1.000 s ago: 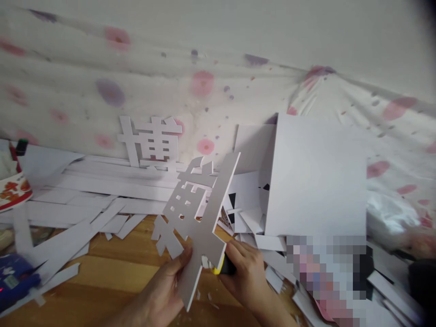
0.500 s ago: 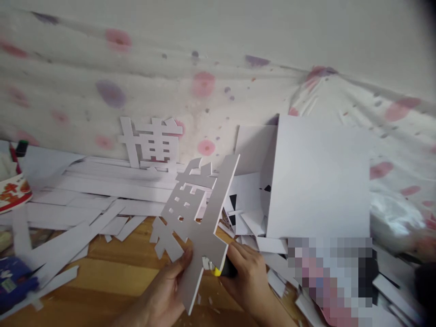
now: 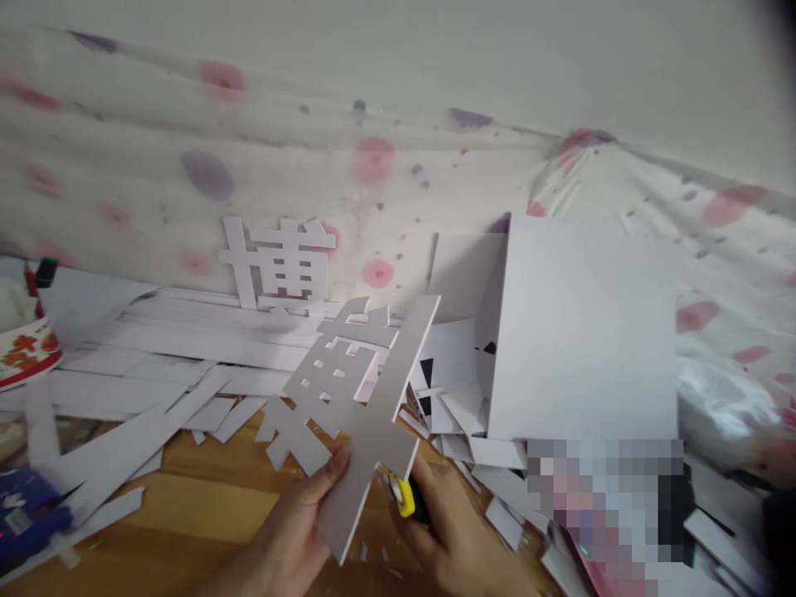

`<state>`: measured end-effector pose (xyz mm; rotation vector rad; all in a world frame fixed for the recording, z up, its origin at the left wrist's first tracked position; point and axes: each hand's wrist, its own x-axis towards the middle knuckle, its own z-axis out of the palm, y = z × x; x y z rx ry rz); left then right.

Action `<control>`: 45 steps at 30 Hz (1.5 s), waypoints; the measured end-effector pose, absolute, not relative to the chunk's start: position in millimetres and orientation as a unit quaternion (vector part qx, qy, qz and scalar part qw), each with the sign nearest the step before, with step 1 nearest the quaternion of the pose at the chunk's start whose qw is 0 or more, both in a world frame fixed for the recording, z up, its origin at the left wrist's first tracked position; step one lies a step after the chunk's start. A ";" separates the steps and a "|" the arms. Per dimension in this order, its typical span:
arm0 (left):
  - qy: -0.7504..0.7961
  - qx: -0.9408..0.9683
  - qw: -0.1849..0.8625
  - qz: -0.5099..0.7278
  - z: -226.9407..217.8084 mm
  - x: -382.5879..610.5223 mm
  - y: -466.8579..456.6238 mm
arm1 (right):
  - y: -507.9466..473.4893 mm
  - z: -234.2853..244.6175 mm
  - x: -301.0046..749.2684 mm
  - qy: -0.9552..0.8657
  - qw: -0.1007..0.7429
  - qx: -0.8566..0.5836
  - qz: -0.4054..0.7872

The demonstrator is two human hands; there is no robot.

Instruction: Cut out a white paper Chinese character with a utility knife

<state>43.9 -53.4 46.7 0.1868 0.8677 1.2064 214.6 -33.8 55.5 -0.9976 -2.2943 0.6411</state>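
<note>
Gripped at its lower left by my left hand (image 3: 311, 506), a white foam-board character cutout (image 3: 379, 414) is held tilted above the table. My thumb lies on its face and the other fingers are hidden behind it. My right hand (image 3: 444, 514) is wrapped round a black and yellow utility knife (image 3: 404, 496). The knife's tip meets the lower edge of the cutout, at an inner corner. Behind it, a second white character cutout (image 3: 289, 261) leans against the patterned wall covering.
White board strips (image 3: 149, 414) and offcuts cover much of the wooden table (image 3: 205, 506). A large white board (image 3: 584, 332) stands at the right. On the left are a printed tub (image 3: 28, 352) with pens and a dark blue object (image 3: 31, 510). A pixelated patch hides the lower right.
The cutout has tipped slightly and its far end sits a little lower. My right hand has turned the knife, so more of its yellow part shows.
</note>
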 end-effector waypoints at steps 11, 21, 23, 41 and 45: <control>0.414 0.146 0.689 0.577 55.6 35.9 -53.3 | -18.3 36.8 220.5 -0.866 0.289 -0.335 0.233; 0.403 0.164 0.677 0.593 63.4 40.9 -60.1 | -18.4 28.4 214.8 -0.859 0.360 -0.358 0.066; 0.409 0.158 0.681 0.586 64.5 41.7 -60.8 | -18.9 28.2 214.5 -0.855 0.364 -0.366 0.050; 0.427 0.148 0.693 0.562 61.6 40.9 -59.4 | -13.6 21.1 217.2 -0.865 0.330 -0.369 0.082; 0.424 0.150 0.682 0.577 59.5 39.4 -57.7 | -12.6 22.6 218.7 -0.884 0.323 -0.337 0.023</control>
